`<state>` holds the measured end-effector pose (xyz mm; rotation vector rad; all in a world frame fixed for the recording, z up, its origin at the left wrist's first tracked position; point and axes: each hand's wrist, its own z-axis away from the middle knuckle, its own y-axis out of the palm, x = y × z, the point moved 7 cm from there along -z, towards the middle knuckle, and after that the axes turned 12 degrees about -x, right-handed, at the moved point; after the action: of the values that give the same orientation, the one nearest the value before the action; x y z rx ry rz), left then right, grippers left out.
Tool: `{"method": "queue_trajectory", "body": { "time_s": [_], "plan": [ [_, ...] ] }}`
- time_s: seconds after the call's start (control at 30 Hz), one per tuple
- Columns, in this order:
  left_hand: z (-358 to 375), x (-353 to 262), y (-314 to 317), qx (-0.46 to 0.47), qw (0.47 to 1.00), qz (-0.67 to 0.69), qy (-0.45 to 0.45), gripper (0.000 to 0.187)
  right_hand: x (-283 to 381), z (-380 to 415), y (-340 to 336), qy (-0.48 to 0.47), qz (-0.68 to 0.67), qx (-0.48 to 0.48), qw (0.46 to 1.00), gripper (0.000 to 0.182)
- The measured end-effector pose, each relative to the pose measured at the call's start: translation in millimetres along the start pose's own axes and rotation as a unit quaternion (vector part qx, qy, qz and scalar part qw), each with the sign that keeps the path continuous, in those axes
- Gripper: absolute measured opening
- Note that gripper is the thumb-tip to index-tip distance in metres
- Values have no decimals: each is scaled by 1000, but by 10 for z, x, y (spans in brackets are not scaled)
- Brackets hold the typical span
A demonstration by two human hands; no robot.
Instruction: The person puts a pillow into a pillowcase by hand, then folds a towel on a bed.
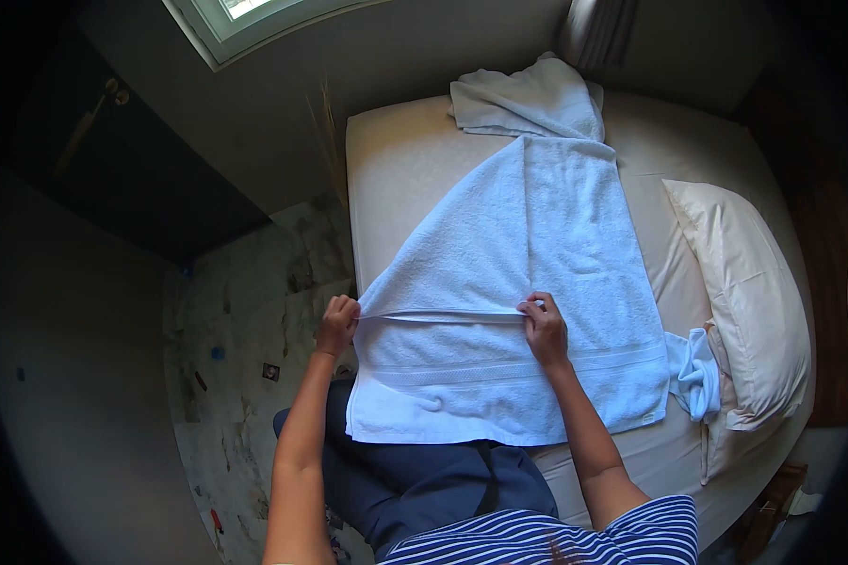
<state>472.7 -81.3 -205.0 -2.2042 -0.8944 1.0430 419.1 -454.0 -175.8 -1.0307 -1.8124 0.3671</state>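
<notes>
A large light-blue towel lies spread over the bed, with part of it folded over into a layer that narrows toward the far end. My left hand pinches the left corner of this upper layer at the mattress edge. Pinched in my right hand is the other end of the same edge, near the towel's middle. Between both hands the edge runs nearly straight, slightly raised above the lower layer. The near end of the towel, with its woven band, rests against my legs.
A crumpled pale towel sits at the bed's far side. To the right are a cream pillow and a bunched light-blue cloth. Small items lie on the marbled floor left of the bed. A dark door stands beyond.
</notes>
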Motion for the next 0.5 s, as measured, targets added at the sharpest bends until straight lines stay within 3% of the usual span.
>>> {"method": "queue_trajectory", "body": {
  "time_s": [0.1, 0.23, 0.27, 0.37, 0.47, 0.5],
  "plan": [
    [-8, -74, -22, -5, 999, -13, 39, 15, -53, -72, -92, 40, -51, -49, 997, 16],
    [-61, 49, -11, 25, 999, -41, -15, 16, 129, -57, -178, -43, -4, -65, 997, 18],
    [-58, 96, 2, 47, 997, -43, -42, 16, 73, -7, -98, -20, -11, -37, 999, 17],
    [-21, 22, 41, 98, 994, -49, 30, 15, -45, 63, 23, 2, 29, 14, 999, 15],
    [117, 415, 156, 177, 947, 148, -223, 12, -67, -3, -45, -16, 40, 45, 998, 12],
    [108, 473, 129, 127, 947, 159, -249, 12, -45, -31, -63, -27, 38, 49, 998, 11]
  ]
}}
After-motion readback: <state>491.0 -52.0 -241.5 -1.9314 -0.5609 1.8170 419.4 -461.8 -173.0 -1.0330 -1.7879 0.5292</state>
